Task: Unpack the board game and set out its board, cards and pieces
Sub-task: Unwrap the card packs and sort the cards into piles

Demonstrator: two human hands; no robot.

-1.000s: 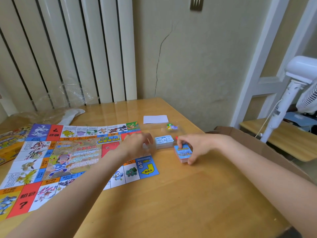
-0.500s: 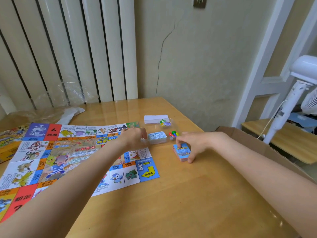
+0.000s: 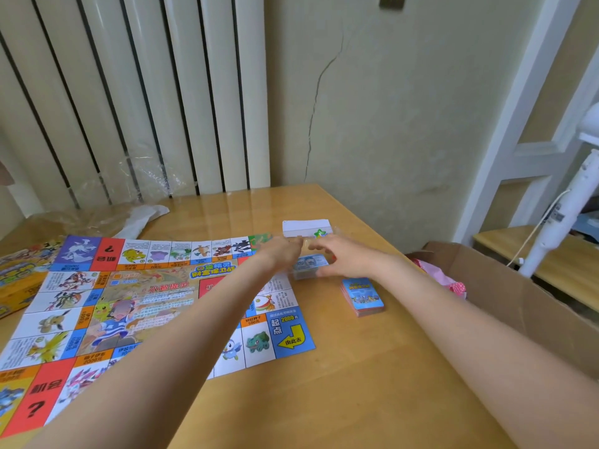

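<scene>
The colourful game board (image 3: 129,303) lies unfolded on the left of the wooden table (image 3: 324,400). A blue-backed card deck (image 3: 363,296) sits to its right, with no hand on it. Further back is a stack of pale blue banknotes (image 3: 309,265) and a white card stack (image 3: 304,225). A small clear bag of pieces (image 3: 319,234), with a green star showing, is between my hands. My left hand (image 3: 285,254) pinches the bag's edge. My right hand (image 3: 343,257) reaches in with fingers fairly straight, fingertips by the left hand's and thumb beside the banknotes.
An open cardboard box (image 3: 505,296) with pink wrapping stands off the table's right edge. The yellow game box (image 3: 19,280) lies at the far left. Crumpled clear plastic (image 3: 107,218) sits at the back left by the radiator. A white fan stand (image 3: 564,205) is at the right.
My right hand let go of the blue card deck and moved left and back towards the bag of pieces. My left hand moved back to the same spot.
</scene>
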